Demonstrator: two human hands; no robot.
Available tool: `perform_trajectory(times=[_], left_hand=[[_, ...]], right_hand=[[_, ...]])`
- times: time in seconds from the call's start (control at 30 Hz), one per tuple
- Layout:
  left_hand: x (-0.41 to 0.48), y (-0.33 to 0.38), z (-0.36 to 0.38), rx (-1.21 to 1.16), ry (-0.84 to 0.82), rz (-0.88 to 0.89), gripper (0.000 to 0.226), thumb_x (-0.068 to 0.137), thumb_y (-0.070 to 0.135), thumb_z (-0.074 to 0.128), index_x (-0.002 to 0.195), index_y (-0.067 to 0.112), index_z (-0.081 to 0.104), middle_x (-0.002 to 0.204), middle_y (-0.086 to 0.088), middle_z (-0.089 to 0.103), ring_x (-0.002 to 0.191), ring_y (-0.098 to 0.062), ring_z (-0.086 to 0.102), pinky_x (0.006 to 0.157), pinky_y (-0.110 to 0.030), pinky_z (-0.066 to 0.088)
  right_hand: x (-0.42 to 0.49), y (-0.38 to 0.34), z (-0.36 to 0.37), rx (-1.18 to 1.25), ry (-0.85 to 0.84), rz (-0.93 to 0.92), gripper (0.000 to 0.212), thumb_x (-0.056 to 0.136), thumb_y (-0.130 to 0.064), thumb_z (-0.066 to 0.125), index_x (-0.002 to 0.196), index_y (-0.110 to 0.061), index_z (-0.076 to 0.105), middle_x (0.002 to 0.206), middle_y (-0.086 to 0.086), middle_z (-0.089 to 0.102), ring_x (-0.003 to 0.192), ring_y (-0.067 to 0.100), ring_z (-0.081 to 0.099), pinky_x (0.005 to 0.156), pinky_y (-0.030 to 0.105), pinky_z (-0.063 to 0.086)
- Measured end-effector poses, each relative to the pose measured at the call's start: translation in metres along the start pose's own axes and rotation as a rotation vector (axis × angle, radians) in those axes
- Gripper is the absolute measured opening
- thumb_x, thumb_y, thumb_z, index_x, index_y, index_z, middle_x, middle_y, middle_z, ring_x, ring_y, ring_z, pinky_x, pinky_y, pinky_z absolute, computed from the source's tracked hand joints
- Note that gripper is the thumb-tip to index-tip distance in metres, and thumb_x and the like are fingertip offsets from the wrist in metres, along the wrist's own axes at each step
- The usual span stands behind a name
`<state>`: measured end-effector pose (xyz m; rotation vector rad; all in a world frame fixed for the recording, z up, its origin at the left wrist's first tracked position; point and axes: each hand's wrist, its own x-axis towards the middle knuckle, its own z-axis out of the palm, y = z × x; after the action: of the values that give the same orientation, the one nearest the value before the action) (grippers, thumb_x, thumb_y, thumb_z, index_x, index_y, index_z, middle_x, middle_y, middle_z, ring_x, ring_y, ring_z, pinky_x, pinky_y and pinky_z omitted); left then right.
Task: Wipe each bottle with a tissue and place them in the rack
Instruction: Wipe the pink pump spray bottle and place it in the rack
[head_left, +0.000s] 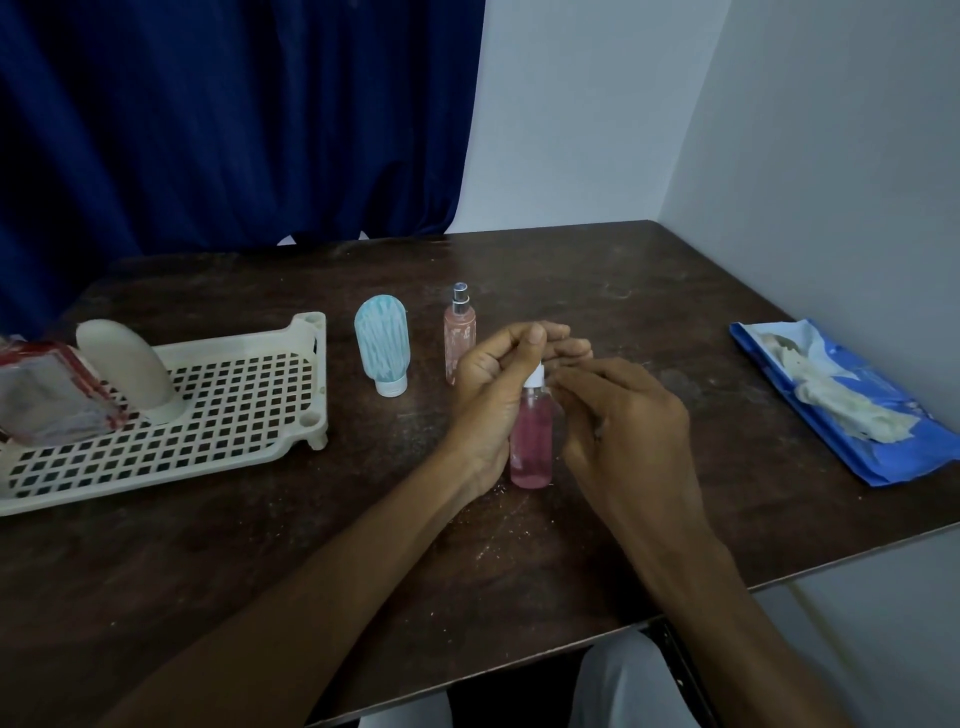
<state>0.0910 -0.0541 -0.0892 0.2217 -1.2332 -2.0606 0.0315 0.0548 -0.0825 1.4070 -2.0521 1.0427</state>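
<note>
A pink bottle (531, 441) with a white cap stands upright on the dark table (260, 545) between my hands. My left hand (493, 389) lies with its palm against the bottle's left side, and its fingers and thumb curl over the cap. My right hand (623, 421) hangs just right of the bottle, fingers loosely curled, fingertips near the cap. No tissue shows in either hand. The cream perforated rack (234, 410) sits at the left. It holds a cream bottle (130, 374) and a clear bottle with red trim (52, 400).
A pale blue tube bottle (382, 343) stands on its cap beside the rack, and a slim pink spray bottle (460, 327) stands just behind my left hand. A torn blue tissue pack (841, 400) lies at the right edge. Walls close the right side; a blue curtain hangs behind.
</note>
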Motion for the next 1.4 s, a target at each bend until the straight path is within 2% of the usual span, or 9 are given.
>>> perform_trajectory(times=[0.17,0.33,0.43,0.63,0.8,0.93,1.03,1.17,1.4], left_hand=[[0.0,0.001,0.002,-0.025,-0.004,0.014,0.017,0.1,0.01,0.052,0.103,0.0,0.065,0.096,-0.013,0.075,0.097,-0.024,0.072,0.084,-0.03,0.057],[0.0,0.001,0.002,-0.042,0.001,0.007,0.016,0.093,0.013,0.059,0.101,0.002,0.068,0.096,-0.011,0.075,0.098,-0.024,0.073,0.086,-0.029,0.057],[0.0,0.001,0.002,-0.073,0.003,-0.001,0.023,0.087,0.017,0.062,0.104,0.003,0.068,0.097,-0.011,0.075,0.098,-0.023,0.072,0.085,-0.03,0.057],[0.001,0.002,-0.001,-0.105,-0.077,-0.026,0.028,0.099,0.004,0.045,0.118,0.0,0.064,0.103,-0.015,0.073,0.1,-0.025,0.07,0.088,-0.031,0.056],[0.0,0.002,-0.002,-0.063,-0.071,0.0,0.026,0.097,0.001,0.051,0.119,0.0,0.065,0.107,-0.014,0.073,0.103,-0.025,0.07,0.09,-0.031,0.056],[0.0,0.004,-0.001,-0.048,-0.05,-0.004,0.024,0.092,0.004,0.056,0.113,0.005,0.068,0.102,-0.009,0.075,0.1,-0.022,0.072,0.088,-0.03,0.057],[0.001,0.002,-0.001,-0.014,-0.055,0.011,0.025,0.089,0.008,0.059,0.111,0.006,0.069,0.101,-0.009,0.075,0.099,-0.022,0.072,0.088,-0.031,0.057],[0.003,0.0,-0.003,0.031,-0.086,0.042,0.022,0.096,0.005,0.054,0.114,0.002,0.067,0.105,-0.012,0.074,0.102,-0.025,0.071,0.09,-0.034,0.056],[0.002,-0.004,-0.002,0.006,-0.163,0.088,0.022,0.102,0.001,0.042,0.109,-0.004,0.062,0.109,-0.017,0.071,0.105,-0.029,0.069,0.089,-0.033,0.055]], right_hand=[[-0.004,-0.01,-0.003,0.014,0.046,-0.019,0.019,0.085,-0.005,0.067,0.101,-0.008,0.076,0.095,0.005,0.071,0.085,0.015,0.064,0.08,0.005,0.038],[-0.006,-0.017,-0.003,0.042,0.057,-0.053,0.033,0.088,-0.022,0.048,0.097,-0.008,0.077,0.093,0.005,0.07,0.084,0.017,0.064,0.073,0.017,0.047],[-0.007,-0.009,-0.004,0.038,0.082,-0.015,0.03,0.088,-0.021,0.051,0.097,-0.007,0.077,0.095,0.006,0.071,0.086,0.017,0.065,0.079,0.012,0.042],[-0.007,0.004,-0.002,-0.01,0.075,0.023,0.018,0.081,0.002,0.071,0.097,-0.005,0.076,0.094,0.007,0.071,0.086,0.018,0.065,0.08,0.011,0.04],[-0.007,-0.009,-0.002,0.021,0.081,-0.043,0.017,0.087,-0.01,0.065,0.098,-0.007,0.077,0.095,0.006,0.07,0.086,0.016,0.063,0.079,0.01,0.04],[-0.009,0.001,-0.005,0.03,0.054,-0.013,0.024,0.079,0.006,0.075,0.1,-0.006,0.077,0.098,0.006,0.07,0.089,0.007,0.059,0.082,0.0,0.039],[-0.012,0.009,-0.008,0.017,0.057,0.015,0.022,0.081,0.004,0.075,0.1,-0.008,0.076,0.098,0.005,0.071,0.088,0.005,0.06,0.083,0.004,0.041],[-0.012,0.011,-0.009,0.066,0.088,0.06,0.02,0.082,0.003,0.072,0.098,-0.009,0.075,0.093,0.002,0.072,0.086,-0.005,0.053,0.084,-0.001,0.036],[-0.012,0.0,-0.006,0.228,0.12,0.151,0.014,0.088,-0.005,0.072,0.1,-0.012,0.075,0.092,-0.013,0.066,0.086,-0.013,0.059,0.077,0.002,0.043]])
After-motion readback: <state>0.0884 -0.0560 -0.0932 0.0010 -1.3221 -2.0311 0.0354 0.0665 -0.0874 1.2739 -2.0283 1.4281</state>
